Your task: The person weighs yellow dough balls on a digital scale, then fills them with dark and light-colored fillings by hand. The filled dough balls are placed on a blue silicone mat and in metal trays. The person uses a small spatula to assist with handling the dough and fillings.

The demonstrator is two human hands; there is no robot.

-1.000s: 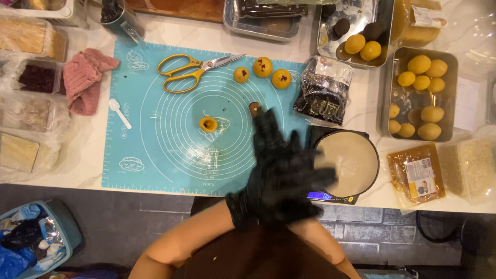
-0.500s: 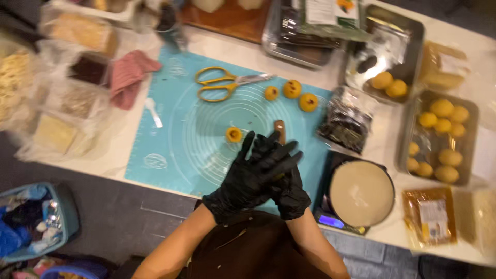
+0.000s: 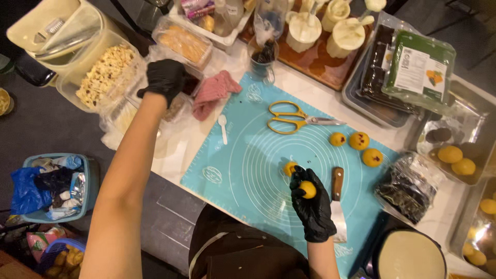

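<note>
On the white counter (image 3: 320,88) lies a blue mat (image 3: 248,170)

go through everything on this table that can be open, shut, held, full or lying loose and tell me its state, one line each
Left hand: gloved, reaching over the clear tubs at the table's far left.
Right hand: gloved, closed around a yellow ball.
Scissors: shut, flat on the blue mat.
Scraper: lying on the mat, unheld.
Three yellow balls: loose on the mat, dark specks on top.
Pink cloth: crumpled.
White spoon: lying on the mat.
Bin: full of wrappers.
</note>
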